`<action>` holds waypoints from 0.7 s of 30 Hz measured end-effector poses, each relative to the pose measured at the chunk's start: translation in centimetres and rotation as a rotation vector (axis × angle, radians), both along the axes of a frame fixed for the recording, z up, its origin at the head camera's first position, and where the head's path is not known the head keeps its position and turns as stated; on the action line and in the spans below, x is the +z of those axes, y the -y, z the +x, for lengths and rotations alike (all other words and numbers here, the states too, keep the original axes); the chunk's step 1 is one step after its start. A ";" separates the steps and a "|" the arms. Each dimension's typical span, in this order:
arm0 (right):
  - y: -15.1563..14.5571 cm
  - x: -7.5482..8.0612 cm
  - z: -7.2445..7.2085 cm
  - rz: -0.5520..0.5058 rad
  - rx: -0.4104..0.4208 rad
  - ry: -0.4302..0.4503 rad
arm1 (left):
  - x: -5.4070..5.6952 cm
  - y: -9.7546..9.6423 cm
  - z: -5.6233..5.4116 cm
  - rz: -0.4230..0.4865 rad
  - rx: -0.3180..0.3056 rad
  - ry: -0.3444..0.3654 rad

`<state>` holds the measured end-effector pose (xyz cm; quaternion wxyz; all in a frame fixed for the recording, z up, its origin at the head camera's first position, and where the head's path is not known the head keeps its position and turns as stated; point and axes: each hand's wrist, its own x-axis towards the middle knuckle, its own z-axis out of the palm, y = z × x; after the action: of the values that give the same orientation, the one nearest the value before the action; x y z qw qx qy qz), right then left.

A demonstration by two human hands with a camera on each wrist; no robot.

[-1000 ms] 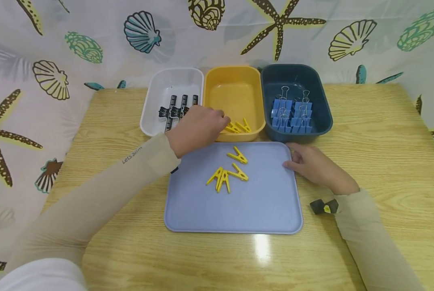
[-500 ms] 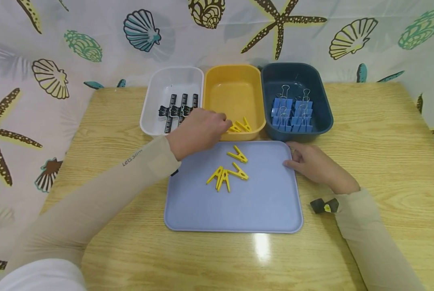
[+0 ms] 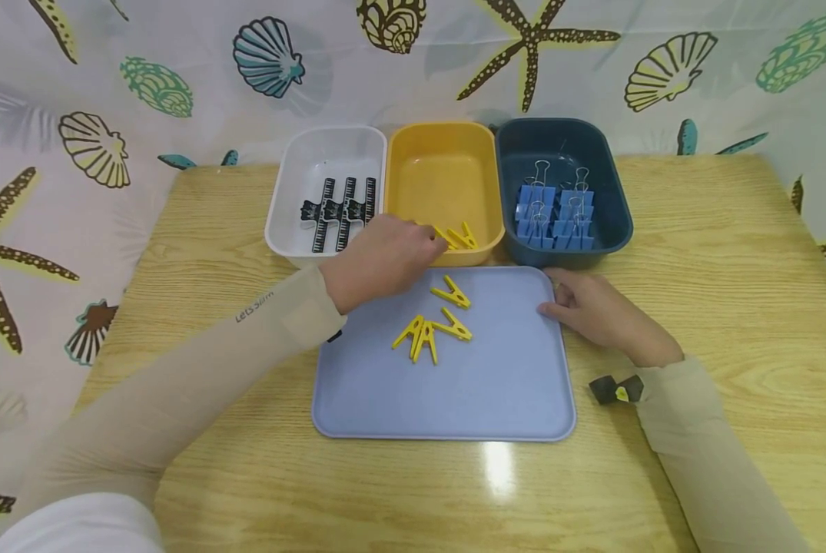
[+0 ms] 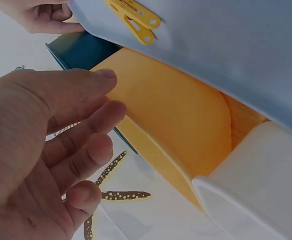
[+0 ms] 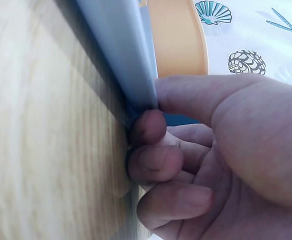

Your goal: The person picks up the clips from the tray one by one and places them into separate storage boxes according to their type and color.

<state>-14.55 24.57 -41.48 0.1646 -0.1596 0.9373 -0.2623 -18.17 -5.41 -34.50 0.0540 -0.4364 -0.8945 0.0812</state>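
My left hand (image 3: 385,257) hovers over the front of the yellow bin (image 3: 447,177), its fingertips beside the yellow clothespins (image 3: 464,236) lying there. In the left wrist view its thumb and fingers are loosely bent, with nothing visible between them. The hand hides part of the bin's front left corner. More yellow clothespins (image 3: 424,342) lie spread on the light blue tray (image 3: 495,392) in front of the bins. At the tray's back right corner, my right hand (image 3: 602,316) pinches the rim; the right wrist view shows the thumb above the edge and curled fingers below.
On the left stands a white bin (image 3: 291,192) with black keyboard-patterned clips (image 3: 333,211). A dark blue bin (image 3: 606,153) on the right holds several blue binder clips (image 3: 554,219). Behind the wooden table (image 3: 717,269) hangs a shell-patterned cloth (image 3: 399,84).
My left hand has shifted slightly right and nearer the body over the yellow bin's front, uncovering more of the black clips. My right hand and the tray have stayed in place.
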 end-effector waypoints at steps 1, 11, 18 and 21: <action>0.0 0.0 0.0 0.001 0.000 0.000 | 0.0 0.0 0.1 0.003 -0.003 0.004; 0.1 0.1 0.0 0.005 -0.004 0.007 | -0.5 -0.4 0.4 0.017 -0.018 0.033; 0.0 0.2 0.1 0.005 -0.004 0.013 | -0.8 -0.6 0.6 0.003 -0.049 0.045; 0.0 0.1 0.0 0.005 -0.004 0.011 | -1.0 -0.6 0.8 -0.015 -0.051 0.055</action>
<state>-14.52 24.54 -41.36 0.1694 -0.1559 0.9374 -0.2612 -17.40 -4.78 -35.49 0.0281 -0.4614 -0.8836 0.0743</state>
